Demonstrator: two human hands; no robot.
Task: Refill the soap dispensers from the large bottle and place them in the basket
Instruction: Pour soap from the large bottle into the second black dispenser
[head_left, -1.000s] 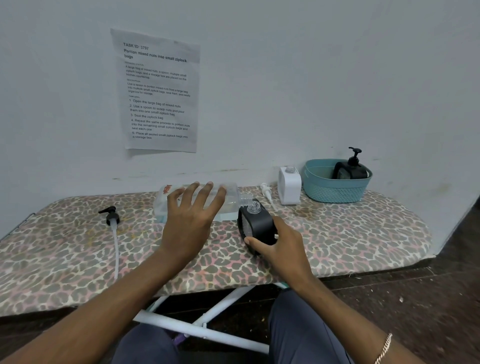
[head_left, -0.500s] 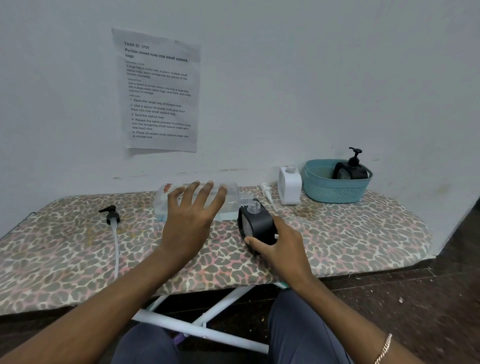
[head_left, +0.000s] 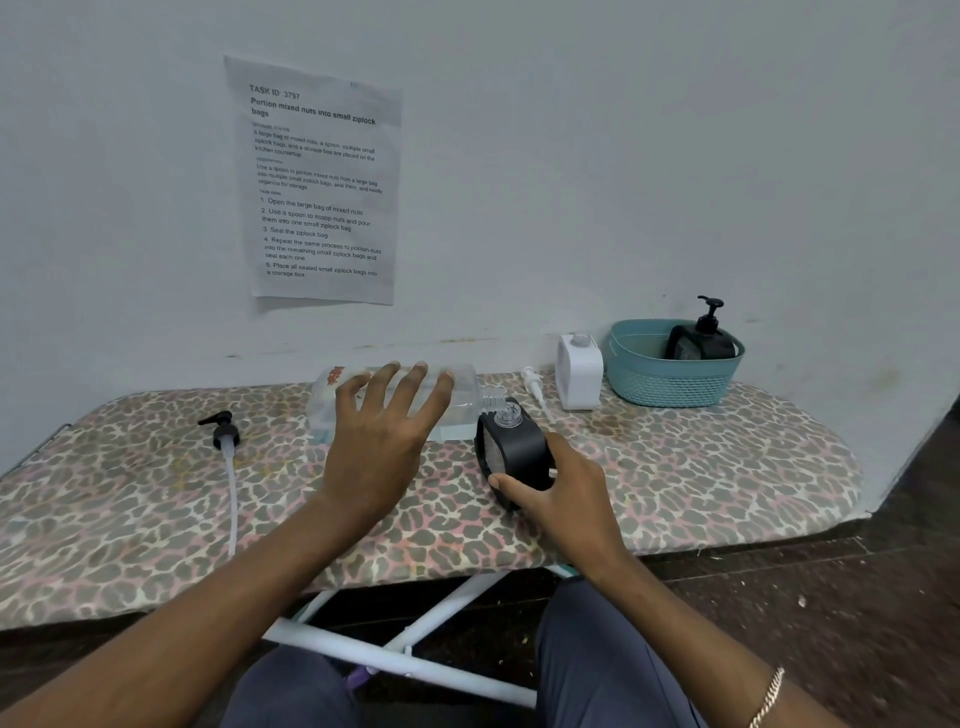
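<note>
A large clear bottle (head_left: 462, 397) lies on its side on the leopard-print board (head_left: 675, 467), its open neck pointing right. My left hand (head_left: 382, 431) hovers over it with fingers spread, holding nothing. My right hand (head_left: 558, 491) grips a black dispenser (head_left: 511, 449) that stands just right of the bottle's neck, pump off and mouth open. A white dispenser (head_left: 578, 371) without its pump stands farther back. Inside the teal basket (head_left: 670, 384) at the back right sits another black dispenser (head_left: 701, 340) with its pump on.
A black pump with a long white tube (head_left: 226, 441) lies on the left of the board. A white pump (head_left: 534, 384) lies beside the white dispenser. The wall runs right behind the board, with a printed sheet (head_left: 319, 182) taped to it. White board legs show below.
</note>
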